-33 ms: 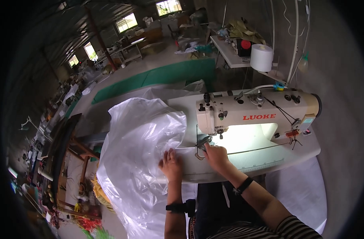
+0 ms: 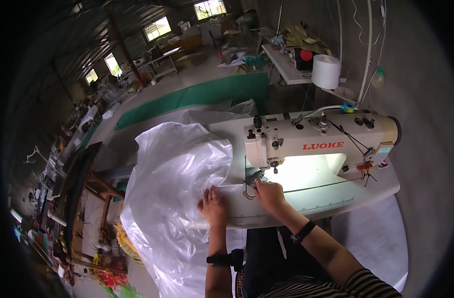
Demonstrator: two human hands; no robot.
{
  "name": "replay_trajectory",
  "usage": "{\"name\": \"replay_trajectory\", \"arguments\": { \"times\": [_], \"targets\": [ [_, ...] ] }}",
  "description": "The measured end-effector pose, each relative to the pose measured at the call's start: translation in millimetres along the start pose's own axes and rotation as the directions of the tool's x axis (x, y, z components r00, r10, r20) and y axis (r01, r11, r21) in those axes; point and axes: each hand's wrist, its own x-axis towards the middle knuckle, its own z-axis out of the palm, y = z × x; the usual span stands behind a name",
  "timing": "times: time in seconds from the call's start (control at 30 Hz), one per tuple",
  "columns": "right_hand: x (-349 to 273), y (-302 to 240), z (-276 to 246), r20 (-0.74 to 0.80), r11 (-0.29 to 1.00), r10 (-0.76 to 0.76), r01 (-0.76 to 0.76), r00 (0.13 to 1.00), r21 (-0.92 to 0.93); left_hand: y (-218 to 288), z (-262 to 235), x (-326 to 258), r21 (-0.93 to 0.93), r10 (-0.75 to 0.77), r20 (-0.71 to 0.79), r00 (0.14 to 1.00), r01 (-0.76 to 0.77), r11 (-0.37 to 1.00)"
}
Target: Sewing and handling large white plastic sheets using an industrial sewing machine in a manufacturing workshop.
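Note:
A white sewing machine stands before me, its lamp lighting the bed. Shiny white plastic sheeting lies bunched left of the needle and hangs over the table's front edge. On the sheeting my left hand rests palm down, fingers stretched out. My right hand is beside the needle, thumb and fingers pinched together at a dark grey metal piece with a curved end. What exactly the pinch holds is hidden by the fingers.
A white thread cone stands behind the machine, near a side table. Long green material lies on the floor beyond. To the left is a wooden frame. More white sheeting hangs at the lower right.

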Motion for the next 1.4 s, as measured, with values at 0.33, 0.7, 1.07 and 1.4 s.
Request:
{"name": "replay_trajectory", "arguments": {
  "times": [0.33,0.7,1.07,1.4],
  "targets": [
    [-25,11,-4,-0.095,0.999,-0.045,0.044,0.994,-0.006,-15,-16,-21,0.000,0.090,-0.045,0.995,-0.090,0.996],
    [-57,37,-10,-0.178,0.988,-0.089,0.110,0.980,0.110,-8,-19,-38,0.014,0.091,-0.007,0.996,-0.091,0.996],
    [-54,30,-19,-0.087,0.980,0.011,0.007,0.996,0.197,-4,-26,-52,0.014,0.105,0.000,0.994,-0.105,0.994],
    [-126,144,-62,-0.380,0.988,0.146,-0.156,0.913,0.006,19,-53,-64,-0.176,0.166,0.015,0.986,-0.161,0.971]
  ]
}}
